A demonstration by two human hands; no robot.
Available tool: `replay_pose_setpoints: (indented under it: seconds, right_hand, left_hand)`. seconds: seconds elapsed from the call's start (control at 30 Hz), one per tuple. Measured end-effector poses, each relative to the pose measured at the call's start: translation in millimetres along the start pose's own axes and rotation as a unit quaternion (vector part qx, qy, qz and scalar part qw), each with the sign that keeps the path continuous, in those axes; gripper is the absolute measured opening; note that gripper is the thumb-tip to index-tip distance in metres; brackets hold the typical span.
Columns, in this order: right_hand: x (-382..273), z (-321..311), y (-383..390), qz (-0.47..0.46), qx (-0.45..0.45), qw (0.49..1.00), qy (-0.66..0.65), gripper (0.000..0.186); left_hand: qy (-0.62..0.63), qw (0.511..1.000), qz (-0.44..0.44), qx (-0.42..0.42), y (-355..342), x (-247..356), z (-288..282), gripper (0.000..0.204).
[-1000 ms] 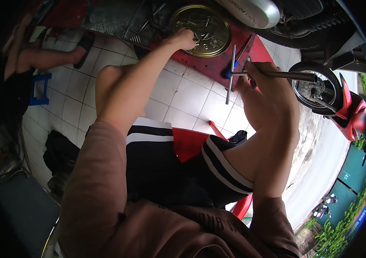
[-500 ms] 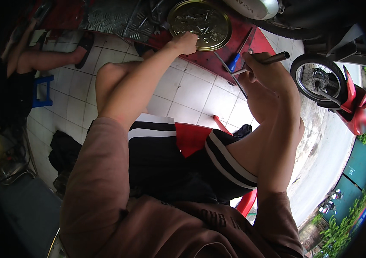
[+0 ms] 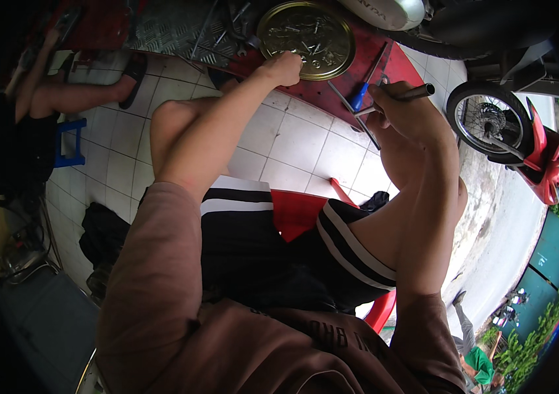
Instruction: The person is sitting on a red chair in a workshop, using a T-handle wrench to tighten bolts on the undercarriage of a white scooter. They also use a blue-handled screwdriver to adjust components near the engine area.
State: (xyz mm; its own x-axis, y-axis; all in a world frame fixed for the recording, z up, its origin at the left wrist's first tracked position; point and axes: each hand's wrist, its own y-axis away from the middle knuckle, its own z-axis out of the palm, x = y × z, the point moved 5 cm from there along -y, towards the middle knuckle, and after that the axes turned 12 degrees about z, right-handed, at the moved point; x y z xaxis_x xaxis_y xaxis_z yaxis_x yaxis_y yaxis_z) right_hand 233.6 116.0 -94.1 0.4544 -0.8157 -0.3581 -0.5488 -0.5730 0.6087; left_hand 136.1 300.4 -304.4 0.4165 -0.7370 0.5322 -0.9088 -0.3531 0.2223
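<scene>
My left hand is closed at the near rim of a round gold tray, its fingertips pressed together over the edge. What it pinches, if anything, is hidden. Small metal parts, screws or bolts among them, lie scattered in the tray. My right hand is wrapped around the shaft of a T-handle socket wrench. The dark socket end sticks out to the right, and the thin crossbar slants down on the left. Beside that crossbar lies a screwdriver with a blue handle.
The tray stands on a red bench. Wrenches lie on a ribbed metal plate to its left. A motorcycle wheel is at right. Another person's leg and a blue stool are at left.
Both hands keep nearly the same place and grip. The whole view has shifted slightly, and a person in green has come into sight outside at the lower right.
</scene>
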Motion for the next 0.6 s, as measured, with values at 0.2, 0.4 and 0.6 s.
replay_pose_setpoints:
  seconds: [0.2, 0.4, 0.6]
  right_hand:
    - [-8, 1, 13, 0.027, -0.014, 1.000, -0.006, 0.040]
    - [1, 5, -1, 0.009, -0.014, 0.999, -0.035, 0.040]
    - [4, 7, -10, 0.011, 0.009, 0.995, -0.094, 0.051]
  left_hand:
    - [-0.043, 0.994, -0.028, -0.095, 4, 1, -4, 0.032]
    - [-0.047, 0.996, -0.068, -0.018, -1, -11, -21, 0.028]
    - [-0.095, 0.980, -0.164, 0.062, 14, -36, -48, 0.027]
